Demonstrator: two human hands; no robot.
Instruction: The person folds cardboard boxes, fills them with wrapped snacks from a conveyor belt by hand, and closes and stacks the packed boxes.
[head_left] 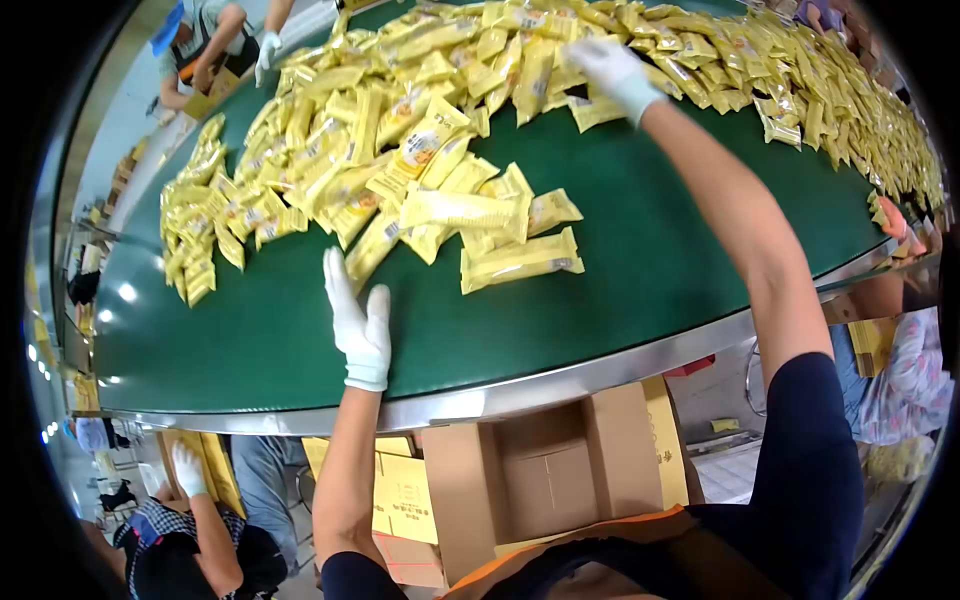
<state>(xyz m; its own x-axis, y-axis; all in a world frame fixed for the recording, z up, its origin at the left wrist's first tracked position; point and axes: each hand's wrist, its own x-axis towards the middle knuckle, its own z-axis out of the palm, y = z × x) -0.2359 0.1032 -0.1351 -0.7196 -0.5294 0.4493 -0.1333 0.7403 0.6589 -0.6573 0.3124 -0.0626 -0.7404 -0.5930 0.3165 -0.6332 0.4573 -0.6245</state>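
Both my hands wear white gloves. My left hand (pixel 357 325) is low over the green conveyor belt (pixel 660 300), fingers stretched up and thumb apart, holding nothing. Its fingertips are close to the lower edge of a heap of yellow snack packets (pixel 420 150). Farther out, my right hand (pixel 612 72) reaches into the packets at the upper middle; motion blurs its fingers, so any grip there cannot be made out. One yellow packet (pixel 522 261) lies flat at the front of the heap, to the right of my left hand.
An open cardboard box (pixel 545 480) stands below the belt's metal edge (pixel 470 403), in front of my body. More packets (pixel 850 110) cover the belt at right. Co-workers stand around: one at upper left (pixel 205 40), one at lower left (pixel 200 530), one at right (pixel 915 375).
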